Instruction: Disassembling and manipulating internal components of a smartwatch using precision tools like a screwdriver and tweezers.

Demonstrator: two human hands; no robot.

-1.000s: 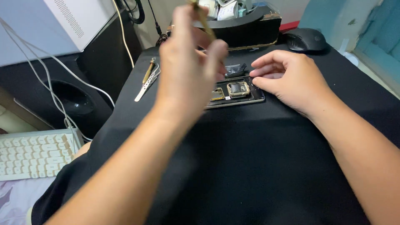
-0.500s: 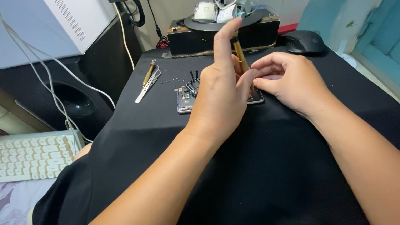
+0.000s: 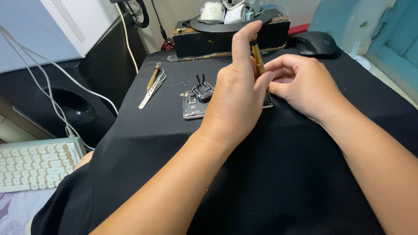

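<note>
My left hand (image 3: 237,93) holds a gold-coloured screwdriver (image 3: 257,56) upright, index finger on its top, tip down on an opened phone (image 3: 193,106) lying on the black cloth. My right hand (image 3: 305,85) rests beside it, fingertips touching the screwdriver shaft and the phone's right edge. A small black part (image 3: 202,90) sits on the phone's left end. Most of the phone is hidden behind my left hand.
Metal tweezers (image 3: 149,92) and a second gold driver (image 3: 153,76) lie left on the cloth, with tiny screws (image 3: 183,82) scattered nearby. A black box (image 3: 230,32) stands at the back, a black mouse (image 3: 312,42) at right, a white keyboard (image 3: 32,165) lower left.
My left hand came down from a raised position and brought the screwdriver upright onto the phone. The right hand stayed by the phone.
</note>
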